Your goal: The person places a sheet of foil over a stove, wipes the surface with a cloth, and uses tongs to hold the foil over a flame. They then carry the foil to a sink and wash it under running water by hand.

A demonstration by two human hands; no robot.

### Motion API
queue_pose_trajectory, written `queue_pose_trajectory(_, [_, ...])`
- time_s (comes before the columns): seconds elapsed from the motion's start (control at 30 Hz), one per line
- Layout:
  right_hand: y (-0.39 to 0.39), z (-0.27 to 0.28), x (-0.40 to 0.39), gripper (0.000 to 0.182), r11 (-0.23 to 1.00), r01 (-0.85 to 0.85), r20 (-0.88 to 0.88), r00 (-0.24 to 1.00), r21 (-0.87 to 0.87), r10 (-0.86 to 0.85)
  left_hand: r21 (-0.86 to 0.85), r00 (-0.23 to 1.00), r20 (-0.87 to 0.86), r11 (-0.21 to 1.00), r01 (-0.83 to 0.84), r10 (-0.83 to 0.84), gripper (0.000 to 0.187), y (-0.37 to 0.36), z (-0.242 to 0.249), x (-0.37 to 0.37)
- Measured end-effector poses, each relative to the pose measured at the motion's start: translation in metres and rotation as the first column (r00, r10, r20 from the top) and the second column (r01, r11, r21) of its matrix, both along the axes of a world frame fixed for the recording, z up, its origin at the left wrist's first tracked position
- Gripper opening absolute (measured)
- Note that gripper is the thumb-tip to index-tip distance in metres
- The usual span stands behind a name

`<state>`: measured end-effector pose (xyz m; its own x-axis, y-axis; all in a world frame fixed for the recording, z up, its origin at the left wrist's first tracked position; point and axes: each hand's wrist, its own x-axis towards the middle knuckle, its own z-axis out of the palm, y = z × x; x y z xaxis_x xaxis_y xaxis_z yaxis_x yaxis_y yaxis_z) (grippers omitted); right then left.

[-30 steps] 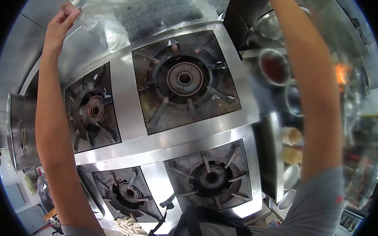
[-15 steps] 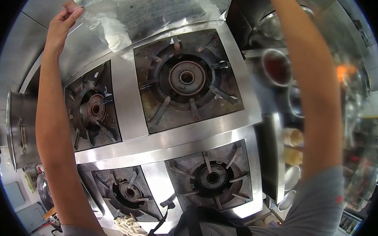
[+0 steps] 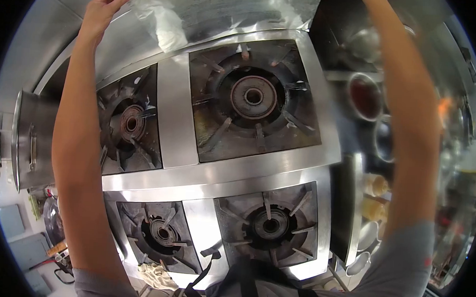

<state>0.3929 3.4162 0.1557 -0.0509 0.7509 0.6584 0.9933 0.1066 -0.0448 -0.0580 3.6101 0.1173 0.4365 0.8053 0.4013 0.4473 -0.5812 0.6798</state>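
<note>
The left hand (image 3: 103,12) is pinching the edge of a thin, shiny sheet (image 3: 168,26) between the thumb and the bent fingers, at the upper left of the frame. The right arm (image 3: 404,113) is running up the right side and out past the top edge, so the right hand is not showing, and one cannot tell whether it is gripping, spreading or pressing.

The sheet is lying across the upper part of the frame, its pale, crumpled part drooping just right of the left hand. Its lower tip is coming close to the back rim of the stove (image 3: 175,66); whether it is touching there cannot be told, nor is it clear where the sheet is ending and the metal behind it is beginning.

Below, the large burner (image 3: 253,96) is sitting in the upper middle, and a smaller burner (image 3: 132,121) is sitting under the left hand. No flame is showing on either.

Handling the sheet well is probably calling for a light pinch close to its edge, because such thin stuff is likely creasing or tearing under a hard tug. The crumpled part is looking slack, so drawing it gently outward would be evening the pull. Keeping the drooping tip clear of the burner prongs (image 3: 228,128) would be lowering the risk of snagging.
</note>
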Motion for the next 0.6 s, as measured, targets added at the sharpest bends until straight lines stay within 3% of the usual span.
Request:
queue_pose_trajectory(0.2, [-0.004,0.002,-0.008,0.013,0.999,0.015,-0.05,0.999,-0.031,-0.016,0.0,0.999,-0.05,1.0,-0.015,0.015,0.026,0.0,-0.003,0.001])
queue_pose_trajectory(0.27, [-0.001,0.0,-0.004,0.012,1.0,-0.03,-0.039,0.999,-0.001,0.03,0.002,0.995,0.096,1.0,0.013,-0.013,0.008,-0.033,0.004,0.017])
queue_pose_trajectory(0.37, [-0.005,0.002,-0.011,0.012,0.999,-0.034,-0.052,0.998,-0.013,0.033,0.041,0.995,0.019,0.994,-0.099,0.099,0.007,-0.045,0.009,0.022])
queue_pose_trajectory(0.47, [-0.008,0.003,-0.013,0.012,1.0,-0.007,-0.007,1.0,0.013,0.007,-0.005,0.998,0.048,0.999,-0.039,0.039,0.008,-0.033,0.003,0.017])
queue_pose_trajectory(0.6, [-0.015,0.002,-0.02,0.011,0.999,-0.034,-0.081,0.996,-0.022,0.032,-0.068,0.993,0.077,0.994,-0.081,0.086,0.009,-0.038,0.002,0.018])
